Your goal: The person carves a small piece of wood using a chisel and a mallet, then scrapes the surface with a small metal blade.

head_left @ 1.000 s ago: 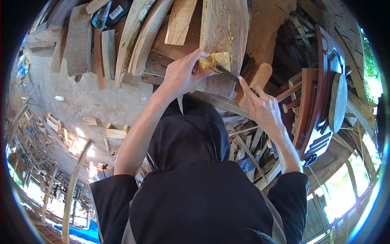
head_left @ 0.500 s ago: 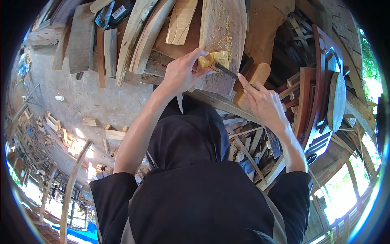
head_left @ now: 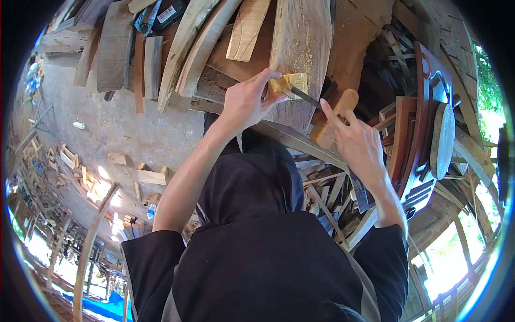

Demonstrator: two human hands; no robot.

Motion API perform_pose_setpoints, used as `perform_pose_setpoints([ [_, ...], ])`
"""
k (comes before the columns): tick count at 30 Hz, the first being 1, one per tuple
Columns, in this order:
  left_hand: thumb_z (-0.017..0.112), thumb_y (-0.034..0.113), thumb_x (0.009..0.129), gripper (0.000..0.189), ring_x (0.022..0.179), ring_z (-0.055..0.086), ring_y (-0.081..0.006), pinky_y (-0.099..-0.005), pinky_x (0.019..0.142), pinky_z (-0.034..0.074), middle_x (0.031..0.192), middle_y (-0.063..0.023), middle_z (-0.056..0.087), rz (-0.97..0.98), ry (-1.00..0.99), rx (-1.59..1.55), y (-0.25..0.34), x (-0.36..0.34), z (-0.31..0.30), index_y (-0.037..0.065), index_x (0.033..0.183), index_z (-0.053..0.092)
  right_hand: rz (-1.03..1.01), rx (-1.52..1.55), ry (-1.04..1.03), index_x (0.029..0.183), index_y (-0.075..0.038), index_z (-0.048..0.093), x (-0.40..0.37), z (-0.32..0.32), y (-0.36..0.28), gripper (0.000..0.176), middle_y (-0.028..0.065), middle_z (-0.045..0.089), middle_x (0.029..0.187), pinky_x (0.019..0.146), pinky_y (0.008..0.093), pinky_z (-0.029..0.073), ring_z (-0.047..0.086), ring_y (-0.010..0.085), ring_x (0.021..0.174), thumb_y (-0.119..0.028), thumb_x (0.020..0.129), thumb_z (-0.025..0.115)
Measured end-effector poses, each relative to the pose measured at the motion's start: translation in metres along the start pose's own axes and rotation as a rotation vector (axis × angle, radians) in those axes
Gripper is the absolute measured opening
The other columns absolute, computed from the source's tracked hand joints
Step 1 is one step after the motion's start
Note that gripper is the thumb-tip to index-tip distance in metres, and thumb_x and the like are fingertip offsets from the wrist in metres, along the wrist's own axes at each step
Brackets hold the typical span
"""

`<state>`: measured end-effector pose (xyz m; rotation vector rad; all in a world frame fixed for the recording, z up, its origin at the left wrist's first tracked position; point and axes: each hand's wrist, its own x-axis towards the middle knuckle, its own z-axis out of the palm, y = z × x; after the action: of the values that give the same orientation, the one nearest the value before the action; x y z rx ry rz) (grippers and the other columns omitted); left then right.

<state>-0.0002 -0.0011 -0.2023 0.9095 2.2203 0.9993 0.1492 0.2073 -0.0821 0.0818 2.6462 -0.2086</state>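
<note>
A small yellow piece of carved wood (head_left: 296,81) rests on a broad wooden plank (head_left: 292,37) strewn with yellow shavings. My left hand (head_left: 249,99) grips its left end between thumb and fingers. From the other side, my right hand (head_left: 358,140) holds a chisel (head_left: 306,97), index finger stretched along the dark, narrow blade. The blade's tip touches the yellow wood. Its handle is hidden in my palm. Just beyond my right fingers lies a rounded, light-brown wooden block (head_left: 324,131), partly covered by that hand.
Several boards (head_left: 206,45) lie side by side left of the plank, near a dark bottle (head_left: 170,13). Reddish-brown furniture parts (head_left: 410,139) stand at the right. Offcuts (head_left: 153,175) are scattered on the concrete floor (head_left: 123,129). More scrap wood (head_left: 327,204) piles up below the bench edge.
The whole view has shifted slightly, so the bench appears a little lower and further right. Both hands keep their holds, and the chisel tip stays against the yellow wood.
</note>
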Motion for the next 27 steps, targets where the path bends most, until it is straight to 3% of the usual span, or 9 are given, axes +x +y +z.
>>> perform_pose_setpoints([
  [6,0.079,0.039,0.086,0.048,0.063,0.062,-0.0253,-0.0383,0.057,0.048,0.070,-0.0047,0.058,0.017,0.024,-0.053,-0.005,0.001,0.007,0.017,0.120,0.054,-0.017,0.042,-0.047,0.155,-0.021,0.038,0.001,0.009,0.004,0.076,0.0181,0.062,0.091,0.059,0.0422,0.058,0.068,0.0315,0.061,-0.009,0.086,0.066],
  [15,0.079,0.036,0.084,0.046,0.068,0.065,-0.0291,-0.0402,0.059,0.049,0.075,-0.0080,0.064,0.002,-0.025,-0.020,-0.003,0.003,0.003,0.016,0.118,0.056,0.047,0.242,-0.020,0.152,-0.018,0.043,0.001,0.015,-0.004,0.057,0.0189,0.063,0.079,0.060,0.0458,0.057,0.068,0.0377,0.063,-0.014,0.097,0.056],
  [17,0.079,0.036,0.086,0.046,0.062,0.061,-0.0246,-0.0380,0.056,0.047,0.070,-0.0045,0.057,0.033,0.013,-0.020,-0.007,0.002,0.006,0.018,0.120,0.053,0.045,0.335,0.013,0.152,-0.019,0.042,0.001,0.022,-0.003,0.057,0.0195,0.063,0.078,0.060,0.0474,0.057,0.067,0.0386,0.064,-0.016,0.098,0.056],
  [21,0.078,0.037,0.086,0.046,0.063,0.061,-0.0242,-0.0381,0.057,0.047,0.070,-0.0043,0.057,0.004,0.040,-0.017,-0.005,0.001,0.007,0.018,0.120,0.054,0.069,0.314,0.022,0.154,-0.020,0.040,0.000,0.029,-0.013,0.058,0.0184,0.064,0.080,0.059,0.0461,0.057,0.068,0.0371,0.065,-0.016,0.098,0.056],
  [27,0.077,0.041,0.087,0.047,0.063,0.062,-0.0240,-0.0387,0.057,0.047,0.070,-0.0036,0.058,-0.017,0.033,-0.001,0.000,-0.001,0.005,0.018,0.121,0.054,0.024,-0.065,-0.094,0.155,-0.021,0.037,0.002,-0.004,-0.010,0.066,0.0144,0.063,0.086,0.056,0.0416,0.057,0.068,0.0312,0.061,-0.016,0.093,0.060],
])
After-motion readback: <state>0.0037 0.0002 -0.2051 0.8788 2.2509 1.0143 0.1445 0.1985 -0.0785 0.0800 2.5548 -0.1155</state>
